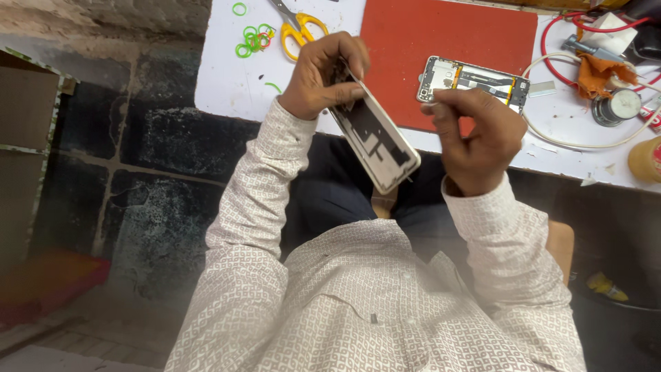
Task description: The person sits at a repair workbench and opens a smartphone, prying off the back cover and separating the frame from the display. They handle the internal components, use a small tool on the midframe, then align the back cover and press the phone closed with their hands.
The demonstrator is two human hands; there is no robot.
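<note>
Two hands work above the near edge of a white table (227,83), seen from the head camera looking down over a patterned shirt. The left hand (322,76), in the upper middle of the frame, has its fingers and thumb curled shut around the upper end of a phone back cover (375,141), a long pale panel with dark patches on its inner face, which slants down toward the lap at the centre of the frame. The right hand (475,138), just right of the panel and not touching it, is loosely closed with the fingertips drawn together; whether it pinches anything small cannot be told. Behind it, on a red work mat (413,41) at the top centre, lies an opened phone body (474,81) with its inner parts exposed, partly hidden by the right hand. At the top left of the table sit yellow-handled scissors (297,29) beside a scatter of green rubber bands (252,38). At the far right edge stands a small amber jar (647,160), contents not discernible, near a round metal tin (618,107), an orange cloth (597,72) and a looping white cable (585,143).
</note>
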